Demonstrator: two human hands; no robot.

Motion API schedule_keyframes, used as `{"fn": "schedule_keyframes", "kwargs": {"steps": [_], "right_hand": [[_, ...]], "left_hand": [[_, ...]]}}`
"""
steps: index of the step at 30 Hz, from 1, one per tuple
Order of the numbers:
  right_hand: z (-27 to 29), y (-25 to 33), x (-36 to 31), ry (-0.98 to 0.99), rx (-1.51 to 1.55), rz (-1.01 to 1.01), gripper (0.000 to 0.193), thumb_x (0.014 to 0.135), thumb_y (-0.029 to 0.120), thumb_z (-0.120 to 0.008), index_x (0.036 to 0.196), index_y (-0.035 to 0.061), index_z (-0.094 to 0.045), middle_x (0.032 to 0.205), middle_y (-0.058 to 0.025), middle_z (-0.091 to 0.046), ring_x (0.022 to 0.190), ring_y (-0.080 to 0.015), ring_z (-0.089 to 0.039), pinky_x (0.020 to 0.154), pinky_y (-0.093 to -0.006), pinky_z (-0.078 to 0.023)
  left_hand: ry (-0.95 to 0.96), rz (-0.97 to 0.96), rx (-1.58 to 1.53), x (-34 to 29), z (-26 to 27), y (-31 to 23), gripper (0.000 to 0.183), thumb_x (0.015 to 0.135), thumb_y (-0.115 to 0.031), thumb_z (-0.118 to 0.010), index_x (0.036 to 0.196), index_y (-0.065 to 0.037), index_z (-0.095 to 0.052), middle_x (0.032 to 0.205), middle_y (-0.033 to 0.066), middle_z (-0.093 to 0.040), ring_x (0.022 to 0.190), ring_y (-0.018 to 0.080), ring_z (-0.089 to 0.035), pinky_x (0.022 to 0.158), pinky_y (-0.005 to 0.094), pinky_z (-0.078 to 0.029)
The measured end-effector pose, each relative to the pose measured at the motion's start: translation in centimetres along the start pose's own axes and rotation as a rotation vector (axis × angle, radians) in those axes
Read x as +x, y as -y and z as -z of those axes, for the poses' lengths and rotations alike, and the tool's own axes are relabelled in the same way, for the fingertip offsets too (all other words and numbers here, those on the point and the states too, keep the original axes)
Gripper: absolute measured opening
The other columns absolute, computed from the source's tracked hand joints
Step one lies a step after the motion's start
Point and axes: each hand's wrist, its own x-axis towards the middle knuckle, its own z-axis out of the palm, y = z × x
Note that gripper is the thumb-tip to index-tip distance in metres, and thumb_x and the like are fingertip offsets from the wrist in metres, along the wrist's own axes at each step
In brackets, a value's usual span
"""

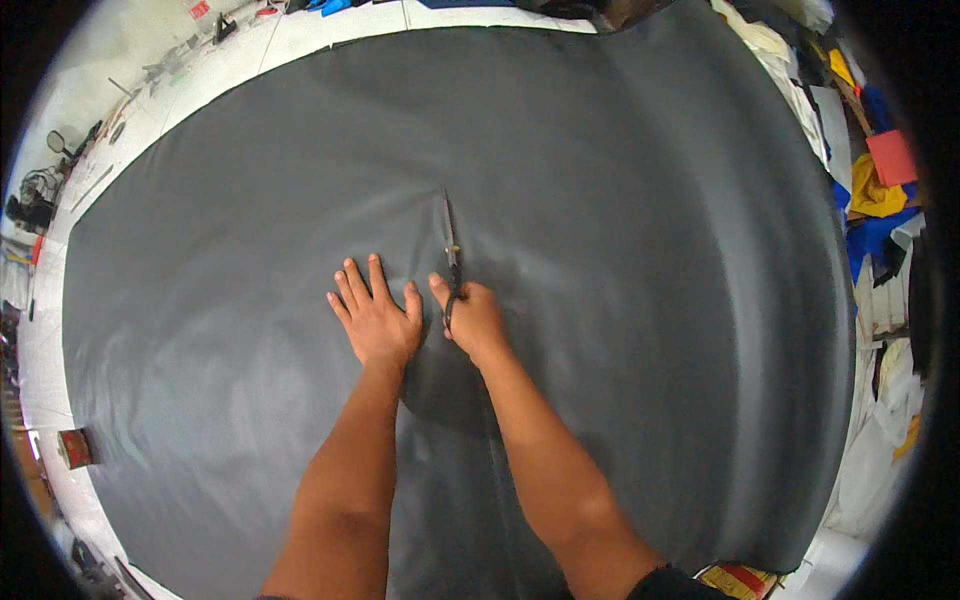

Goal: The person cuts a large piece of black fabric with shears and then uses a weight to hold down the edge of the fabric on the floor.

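Two bare forearms (345, 470) are stretched across a broad, smooth, dark grey sheet (600, 200), by which most of the view is filled. Its faintly glossy face is marked with soft creases and pale sheen. The left hand (380, 318) is laid palm down on it, fingers spread. Just beside it, dark-handled scissors with slim metal blades (450, 235) are gripped by the right hand (475, 318), its fingers curled around the handles. The blades are pointed away, over the sheet's middle; whether it is touched by them cannot be told. Beyond the far edge, a white margin (290, 45) is crossed by thin lines.
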Motion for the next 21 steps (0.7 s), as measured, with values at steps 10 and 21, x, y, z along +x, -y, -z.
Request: {"fn": "schedule_keyframes", "kwargs": {"steps": [10,21], "right_hand": [[-0.4,2.6,5.2,-0.039,0.034,0.054,0.055,0.086,0.053,-0.065,0.061,0.0082,-0.045,0.051,-0.0006,-0.045,0.042,-0.0121,-0.046,0.041,-0.0291,-0.038],[-1.5,8.9,16.3,-0.047,0.019,0.054,0.060,0.086,0.056,-0.061,0.060,0.0035,-0.051,0.057,-0.0075,-0.054,0.045,-0.0203,-0.052,0.050,-0.0369,-0.043]], "left_hand": [[0.084,0.018,-0.017,0.8,1.4,-0.7,0.068,0.086,-0.039,-0.053,0.143,-0.007,-0.038,0.151,0.0235,-0.027,0.142,0.0412,-0.019,0.115,0.0556,-0.010],[0.166,0.038,-0.011,1.6,1.5,-1.3,0.068,0.085,-0.039,-0.054,0.142,-0.004,-0.039,0.150,0.0249,-0.026,0.142,0.0417,-0.018,0.115,0.0565,-0.009]]}}
